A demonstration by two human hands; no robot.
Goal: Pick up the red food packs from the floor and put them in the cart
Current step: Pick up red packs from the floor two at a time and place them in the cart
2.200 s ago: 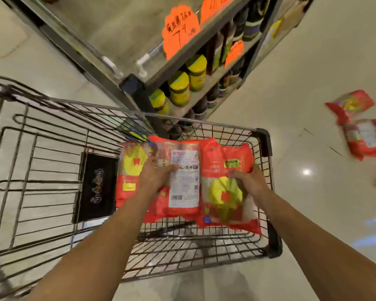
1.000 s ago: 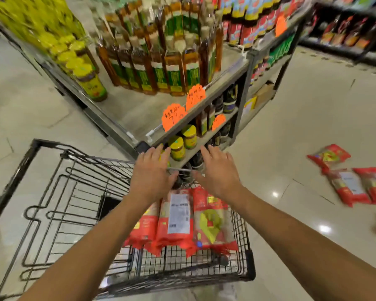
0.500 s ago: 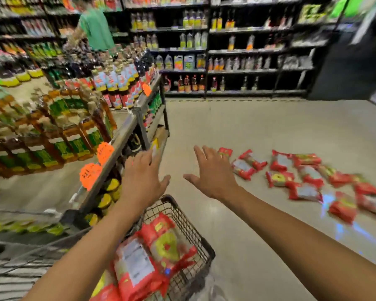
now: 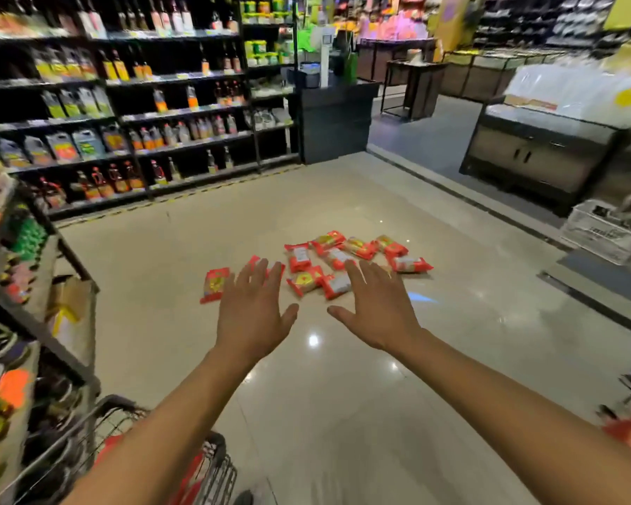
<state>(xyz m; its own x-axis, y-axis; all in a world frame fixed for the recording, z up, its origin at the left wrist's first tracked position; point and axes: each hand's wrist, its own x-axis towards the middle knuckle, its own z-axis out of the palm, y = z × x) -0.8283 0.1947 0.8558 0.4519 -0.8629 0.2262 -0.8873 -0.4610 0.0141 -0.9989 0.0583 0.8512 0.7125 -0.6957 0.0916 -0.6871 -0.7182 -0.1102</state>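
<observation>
At far left, a rack of bottles and jars, blurred. Two orange tags on it, writing unreadable. Bottom left: cart corner, wire wall and dark rim, partly under the left forearm. Red plastic shows inside, too blurred to count. Along the back wall, dark shelves with bottles and jugs, labels yellow, green and orange, no brand legible.

Left hand held out over the floor, palm down, fingers spread and straight, holding nothing. One pack lies alone on the floor just left of its fingers; another is half hidden behind the fingertips. Right hand same pose: spread, palm down, empty, beside the left hand and apart from it.

Beyond both hands, the main heap of red packs on the floor, touching and overlapping. Some lie face up with a yellow patch, some show a white label panel; print too small to read. Farther back, a dark counter. Right: a grey cabinet with two doors, then a white crate on the floor with dark lettering, smeared, not readable.
</observation>
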